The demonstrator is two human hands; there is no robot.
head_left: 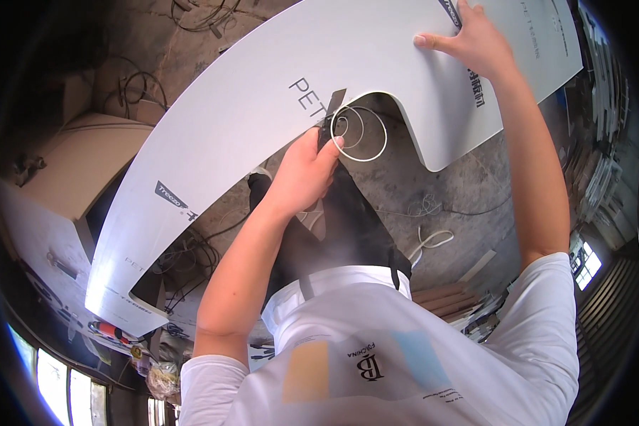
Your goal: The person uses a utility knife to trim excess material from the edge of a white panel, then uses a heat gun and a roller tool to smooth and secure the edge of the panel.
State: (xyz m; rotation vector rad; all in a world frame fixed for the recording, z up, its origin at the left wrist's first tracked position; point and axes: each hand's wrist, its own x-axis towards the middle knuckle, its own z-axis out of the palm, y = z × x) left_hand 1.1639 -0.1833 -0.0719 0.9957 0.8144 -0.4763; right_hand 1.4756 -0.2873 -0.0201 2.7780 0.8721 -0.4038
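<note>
A large white panel [227, 99] with curved edges and printed film lies in front of me, with a rounded cut-out in its near edge. My left hand [304, 170] is closed round the dark handle of a knife [335, 105], whose flat grey blade rests at the panel's edge by the cut-out. A thin white strip [385, 144] curls in loops beside the blade. Its far end by the knife is hard to make out. My right hand [476, 44] lies on the panel's far right part, thumb stretched out and fingers apart, holding nothing.
At left stands a brown board-topped bench or stack [71, 156]. Black cables [138, 89] and a white cord [431, 240] lie on the concrete floor [468, 195]. Stacked boards and strips [603, 177] line the right side. An orange-red tool [110, 330] sits at lower left.
</note>
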